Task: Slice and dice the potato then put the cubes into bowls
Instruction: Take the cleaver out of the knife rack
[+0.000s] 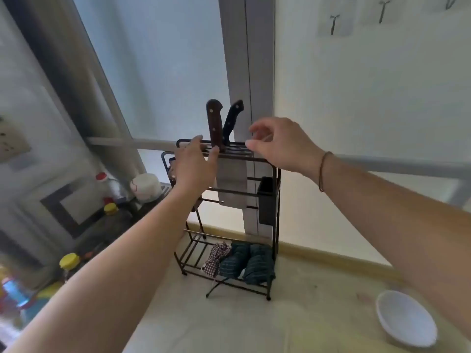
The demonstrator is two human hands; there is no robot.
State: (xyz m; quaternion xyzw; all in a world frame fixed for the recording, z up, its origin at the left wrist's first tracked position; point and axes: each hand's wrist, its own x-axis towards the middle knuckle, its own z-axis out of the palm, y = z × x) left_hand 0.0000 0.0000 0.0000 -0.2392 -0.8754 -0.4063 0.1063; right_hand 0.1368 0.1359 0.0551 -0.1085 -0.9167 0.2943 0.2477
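Head view, only one. Both arms stretched toward the black wire rack at centre frame.

Risks: rack looks light and tall, so pulling a knife out at an angle could tip or drag it; left hand seems placed to steady it. The brown-handled cleaver has a wide bare blade hanging through the slots, and the left fingertips sit right beside it, so a careless pull could nick them. The black-handled knife leans against the cleaver handle and may get knocked or lifted along with it.

Left hand: palm forward, fingers straight and spread, touching the rack's top rail at 9 o'clock of the cleaver handle. Holds nothing.

Right hand: at 3 o'clock of the knives, above the rail, fingers loosely curled, thumb and forefinger apart, nothing gripped; blurred. Cord bracelet on wrist.

Potato: not in view, no board either. White bowl at 5 o'clock on the counter, well apart from rack. Folded cloths on the bottom shelf. Bottles at 8 o'clock.
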